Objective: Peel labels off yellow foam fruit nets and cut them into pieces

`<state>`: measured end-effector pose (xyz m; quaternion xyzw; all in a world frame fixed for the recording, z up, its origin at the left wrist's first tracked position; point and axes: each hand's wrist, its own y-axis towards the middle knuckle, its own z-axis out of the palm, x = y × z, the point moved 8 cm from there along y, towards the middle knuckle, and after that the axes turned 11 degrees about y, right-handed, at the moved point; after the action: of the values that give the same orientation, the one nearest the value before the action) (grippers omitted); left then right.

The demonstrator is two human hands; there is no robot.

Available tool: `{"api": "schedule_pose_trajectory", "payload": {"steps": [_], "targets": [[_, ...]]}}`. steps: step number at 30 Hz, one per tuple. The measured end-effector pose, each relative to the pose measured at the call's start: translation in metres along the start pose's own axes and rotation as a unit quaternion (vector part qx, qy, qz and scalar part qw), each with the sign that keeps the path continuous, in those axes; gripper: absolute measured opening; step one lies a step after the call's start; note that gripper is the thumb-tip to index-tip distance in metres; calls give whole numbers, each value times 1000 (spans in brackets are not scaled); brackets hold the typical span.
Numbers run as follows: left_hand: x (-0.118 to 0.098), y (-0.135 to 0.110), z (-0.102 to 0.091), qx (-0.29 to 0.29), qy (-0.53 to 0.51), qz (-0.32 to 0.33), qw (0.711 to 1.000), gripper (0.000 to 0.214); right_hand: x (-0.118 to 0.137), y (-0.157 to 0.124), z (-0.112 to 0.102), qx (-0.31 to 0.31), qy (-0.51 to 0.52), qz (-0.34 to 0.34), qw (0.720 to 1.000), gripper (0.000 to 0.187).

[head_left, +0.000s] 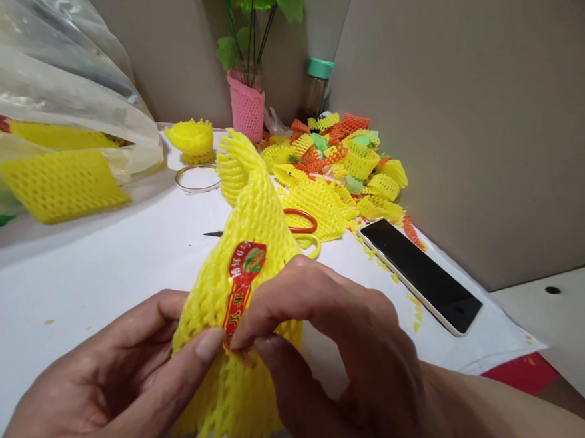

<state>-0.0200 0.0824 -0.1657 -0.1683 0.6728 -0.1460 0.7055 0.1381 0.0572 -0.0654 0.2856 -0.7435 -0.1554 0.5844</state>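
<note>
Between my hands is a yellow foam fruit net [266, 207], twisted at its top and fanned out at its lower end. A red and gold sticker [247, 262] with printed characters runs lengthwise along it. My left hand [118, 378] grips the net's left side, its thumb beside the sticker's lower end. With thumb and index finger, my right hand [330, 330] pinches at that same lower end; the fingers partly hide it. Behind the net lie scissors [305, 221] with red and yellow handles, their dark blade tip showing on the left.
A plastic bag [61, 68] with more yellow nets stands at the left. Cut foam scraps [338, 156] are heaped at the back, near a pink-wrapped vase [247, 105] and a green-lidded bottle [318, 77]. A tape roll [197, 187] lies behind the net; a phone [421, 277] is at right.
</note>
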Motion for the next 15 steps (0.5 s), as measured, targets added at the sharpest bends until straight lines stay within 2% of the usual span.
{"api": "schedule_pose_trajectory", "payload": {"steps": [4,7,11,15], "targets": [[0,1,-1,3,3,13,1000,68,-2,3,-2,-14,22,19,999,18],[-4,4,0,7,6,23,1000,69,-5,5,0,-30,39,35,998,20],[-9,5,2,11,11,37,999,70,-16,4,4,-32,64,91,993,21],[-8,1,1,11,25,55,998,69,-18,6,5,-16,28,99,995,22]]}}
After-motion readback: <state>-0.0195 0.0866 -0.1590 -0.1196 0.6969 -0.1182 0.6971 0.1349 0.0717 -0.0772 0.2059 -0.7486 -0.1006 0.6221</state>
